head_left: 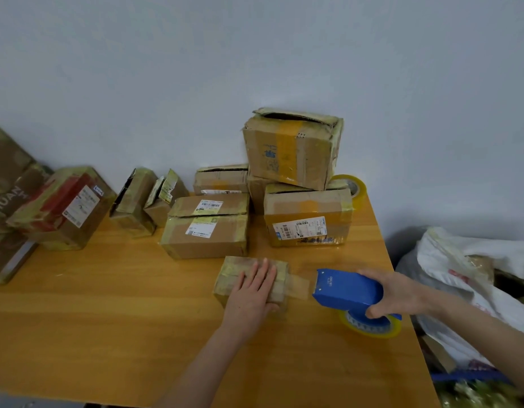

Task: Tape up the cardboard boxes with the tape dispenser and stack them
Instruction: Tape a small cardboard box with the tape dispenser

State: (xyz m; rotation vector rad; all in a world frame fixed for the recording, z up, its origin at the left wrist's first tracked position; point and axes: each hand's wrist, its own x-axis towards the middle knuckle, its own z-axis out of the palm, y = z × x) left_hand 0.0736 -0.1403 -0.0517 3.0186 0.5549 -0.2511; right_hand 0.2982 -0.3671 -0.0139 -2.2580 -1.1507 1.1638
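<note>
A small flat cardboard box (234, 275) lies on the wooden table (107, 319) near its front right. My left hand (253, 293) presses flat on top of it, fingers straight. My right hand (396, 293) grips the blue tape dispenser (347, 288) just right of the box. A strip of clear tape (297, 285) runs from the box's right end to the dispenser's mouth. The yellowish tape roll (372, 326) sits under the dispenser. Behind, several taped boxes stand against the wall, with one box (293, 148) tilted on top of another box (308, 219).
A labelled box (206, 228) sits mid-table, with smaller boxes (134, 198) to its left. A red-printed box (63, 207) lies at the far left. A spare tape roll (353, 187) rests behind the stack. White bags (472, 269) fill the space right of the table edge.
</note>
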